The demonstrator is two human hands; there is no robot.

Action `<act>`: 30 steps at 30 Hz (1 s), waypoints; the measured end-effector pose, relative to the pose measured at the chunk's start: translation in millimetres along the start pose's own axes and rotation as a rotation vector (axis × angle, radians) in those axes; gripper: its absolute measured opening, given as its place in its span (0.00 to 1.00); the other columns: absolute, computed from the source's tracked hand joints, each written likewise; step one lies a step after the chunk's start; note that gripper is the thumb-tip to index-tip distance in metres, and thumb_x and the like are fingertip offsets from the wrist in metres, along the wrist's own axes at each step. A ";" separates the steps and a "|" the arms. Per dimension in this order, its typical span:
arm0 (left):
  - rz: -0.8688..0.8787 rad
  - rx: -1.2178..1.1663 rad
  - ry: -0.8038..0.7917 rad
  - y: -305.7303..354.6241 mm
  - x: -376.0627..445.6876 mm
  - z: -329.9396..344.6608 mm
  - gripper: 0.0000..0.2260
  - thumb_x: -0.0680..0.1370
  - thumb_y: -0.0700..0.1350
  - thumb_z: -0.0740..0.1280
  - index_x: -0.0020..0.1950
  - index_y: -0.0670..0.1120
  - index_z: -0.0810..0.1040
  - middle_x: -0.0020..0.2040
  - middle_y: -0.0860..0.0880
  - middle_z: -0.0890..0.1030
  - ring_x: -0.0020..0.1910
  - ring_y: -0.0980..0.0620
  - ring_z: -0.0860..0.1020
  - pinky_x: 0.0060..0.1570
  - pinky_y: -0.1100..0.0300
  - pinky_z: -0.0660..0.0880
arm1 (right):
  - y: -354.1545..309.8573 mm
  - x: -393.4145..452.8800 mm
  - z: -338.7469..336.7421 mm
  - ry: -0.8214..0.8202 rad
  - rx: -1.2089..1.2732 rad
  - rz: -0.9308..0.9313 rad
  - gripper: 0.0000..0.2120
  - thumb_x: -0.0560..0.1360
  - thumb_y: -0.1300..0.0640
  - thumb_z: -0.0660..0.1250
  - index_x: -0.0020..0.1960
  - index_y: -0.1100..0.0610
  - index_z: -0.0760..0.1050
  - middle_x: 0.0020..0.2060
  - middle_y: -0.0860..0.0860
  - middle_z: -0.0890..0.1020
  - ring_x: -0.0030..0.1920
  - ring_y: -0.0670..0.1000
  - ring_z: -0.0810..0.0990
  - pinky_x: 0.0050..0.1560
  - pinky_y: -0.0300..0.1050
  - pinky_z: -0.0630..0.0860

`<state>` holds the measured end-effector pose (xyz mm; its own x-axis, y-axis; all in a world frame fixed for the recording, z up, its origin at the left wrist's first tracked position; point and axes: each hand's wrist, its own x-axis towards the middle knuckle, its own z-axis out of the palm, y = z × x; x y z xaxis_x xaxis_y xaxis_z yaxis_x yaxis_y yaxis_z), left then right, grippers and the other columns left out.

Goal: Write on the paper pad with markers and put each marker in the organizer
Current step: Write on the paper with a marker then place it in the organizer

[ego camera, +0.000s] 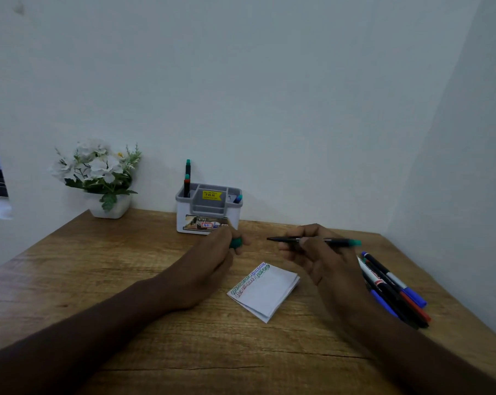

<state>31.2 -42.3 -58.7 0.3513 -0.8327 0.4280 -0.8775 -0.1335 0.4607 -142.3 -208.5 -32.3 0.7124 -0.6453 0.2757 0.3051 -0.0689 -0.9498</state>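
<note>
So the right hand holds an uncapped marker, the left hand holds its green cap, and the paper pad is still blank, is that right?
Not quite. The right hand does hold the uncapped marker and the left hand its green cap, but the paper pad is not blank: the head view shows coloured lines of writing along its far edge.

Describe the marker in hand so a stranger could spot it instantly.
Start at the grey and white organizer by the wall, then come forward to the right hand. The green marker it holds lies level above the table, uncapped, tip pointing left. The other loose markers lie capped on the table.
</note>
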 end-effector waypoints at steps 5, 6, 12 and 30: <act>0.103 -0.011 0.047 2.4 1.5 -1.5 0.08 0.86 0.39 0.62 0.61 0.48 0.78 0.52 0.64 0.79 0.54 0.64 0.78 0.49 0.74 0.71 | -3.0 -9.6 8.8 -0.051 -0.010 0.016 0.12 0.83 0.66 0.65 0.49 0.58 0.86 0.47 0.57 0.90 0.49 0.57 0.91 0.51 0.46 0.88; 0.111 -0.019 0.046 3.4 1.6 -2.1 0.08 0.86 0.39 0.62 0.60 0.48 0.78 0.51 0.64 0.79 0.53 0.65 0.78 0.49 0.75 0.71 | -2.6 -9.8 7.7 -0.039 -0.042 -0.015 0.10 0.83 0.65 0.66 0.50 0.58 0.86 0.46 0.57 0.91 0.48 0.57 0.91 0.51 0.46 0.88; 0.150 -0.030 0.048 5.9 0.9 -3.4 0.09 0.85 0.39 0.63 0.59 0.53 0.77 0.50 0.67 0.78 0.52 0.66 0.79 0.48 0.76 0.70 | -3.1 -6.9 6.4 -0.013 -0.053 -0.074 0.07 0.81 0.67 0.68 0.48 0.59 0.84 0.43 0.58 0.90 0.46 0.55 0.91 0.47 0.42 0.87; 0.235 0.192 0.182 14.9 -0.2 4.7 0.12 0.80 0.49 0.71 0.63 0.54 0.84 0.49 0.53 0.82 0.47 0.59 0.73 0.40 0.66 0.68 | 3.3 -11.7 7.1 -0.040 -0.614 -0.230 0.06 0.68 0.45 0.81 0.44 0.40 0.87 0.42 0.36 0.89 0.48 0.38 0.86 0.48 0.35 0.82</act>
<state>16.5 -46.7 -55.6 0.1695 -0.7455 0.6446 -0.9806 -0.0624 0.1857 -145.1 -195.8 -37.6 0.6986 -0.5344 0.4757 0.0444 -0.6312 -0.7744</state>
